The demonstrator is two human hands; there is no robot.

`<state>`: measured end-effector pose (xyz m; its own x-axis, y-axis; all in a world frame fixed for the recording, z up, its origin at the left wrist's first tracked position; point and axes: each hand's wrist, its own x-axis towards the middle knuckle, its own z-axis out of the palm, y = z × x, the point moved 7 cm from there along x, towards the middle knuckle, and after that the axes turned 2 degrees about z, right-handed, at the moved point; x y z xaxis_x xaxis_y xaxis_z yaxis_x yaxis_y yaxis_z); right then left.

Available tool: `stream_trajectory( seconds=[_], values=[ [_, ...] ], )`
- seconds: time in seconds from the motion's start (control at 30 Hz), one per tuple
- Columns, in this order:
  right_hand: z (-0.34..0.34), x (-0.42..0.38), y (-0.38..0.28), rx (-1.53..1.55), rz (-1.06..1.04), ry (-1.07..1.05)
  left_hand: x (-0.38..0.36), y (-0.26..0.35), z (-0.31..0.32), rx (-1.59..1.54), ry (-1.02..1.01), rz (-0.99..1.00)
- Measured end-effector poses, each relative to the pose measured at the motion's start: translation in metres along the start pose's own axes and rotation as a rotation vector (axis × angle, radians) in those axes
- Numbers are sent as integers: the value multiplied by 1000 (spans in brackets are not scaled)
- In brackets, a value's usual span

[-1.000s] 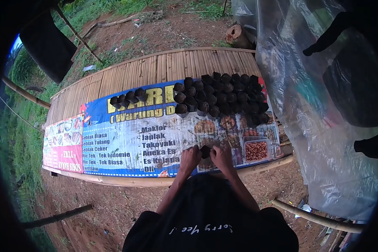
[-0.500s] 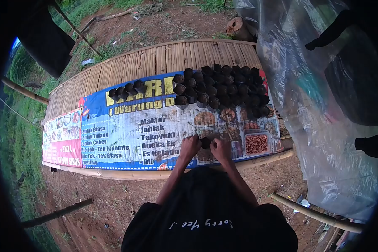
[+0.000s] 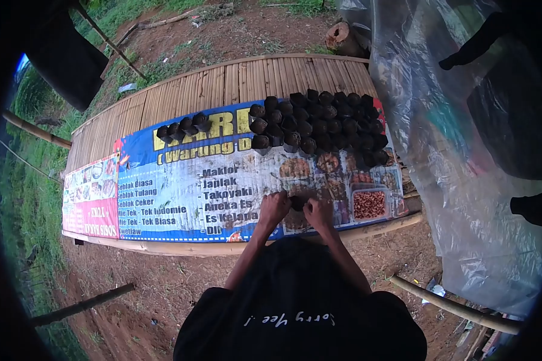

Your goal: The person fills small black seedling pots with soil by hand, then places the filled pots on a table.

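Between my two hands is a small black planting bag (image 3: 297, 203), low over the printed banner near the table's front edge. My left hand (image 3: 275, 206) has its fingers closed at the bag's left side. On the other side, my right hand (image 3: 318, 212) grips the bag's edge with bent fingers. Beyond them stand several rows of dark-filled black planting bags (image 3: 307, 126), packed close together. A shorter row of similar bags (image 3: 185, 125) is set apart at the left. Right of my right hand lies a clear box (image 3: 387, 210) of reddish-brown seeds or nuts.
The banner (image 3: 162, 186) covers much of a bamboo-slat table (image 3: 205, 87). Clear plastic sheeting (image 3: 464, 222) hangs along the right side. Bamboo poles (image 3: 451, 304) stick out at the lower right and lower left (image 3: 84, 305). A cut log (image 3: 341, 37) lies behind the table.
Both hands stay at the same spot with the black planting bag, their fingers shifting slightly around it. The view has moved very slightly; the other bags stay in place.
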<state>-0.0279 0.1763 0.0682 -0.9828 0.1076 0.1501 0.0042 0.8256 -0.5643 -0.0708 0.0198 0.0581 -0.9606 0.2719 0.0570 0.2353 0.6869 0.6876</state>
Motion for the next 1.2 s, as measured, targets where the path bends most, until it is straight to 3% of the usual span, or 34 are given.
stream_trajectory(
  seconds=[0.03,0.33,0.4,0.47,0.63,0.87,0.93,1.03,1.2],
  values=[
    [8,2,6,22,39,-66,4,1,-2,2,4,4],
    [10,-12,8,58,6,-20,0,2,7,5,9,141],
    [-1,-9,8,13,54,-37,-6,2,-4,89,56,-50],
    [-7,0,9,-28,99,-51,-15,2,-1,84,24,-119],
    [1,13,1,-109,-141,-15,-28,-1,13,13,-54,-254],
    [-2,16,-8,-35,-251,-35,-21,6,6,-4,-7,-72],
    [-9,13,-9,-15,-69,-151,-15,6,-1,4,-8,-44],
    [4,2,2,44,30,-109,-13,1,3,10,-31,53],
    [17,-11,16,124,68,-60,-7,10,1,38,-39,128]
  ],
)
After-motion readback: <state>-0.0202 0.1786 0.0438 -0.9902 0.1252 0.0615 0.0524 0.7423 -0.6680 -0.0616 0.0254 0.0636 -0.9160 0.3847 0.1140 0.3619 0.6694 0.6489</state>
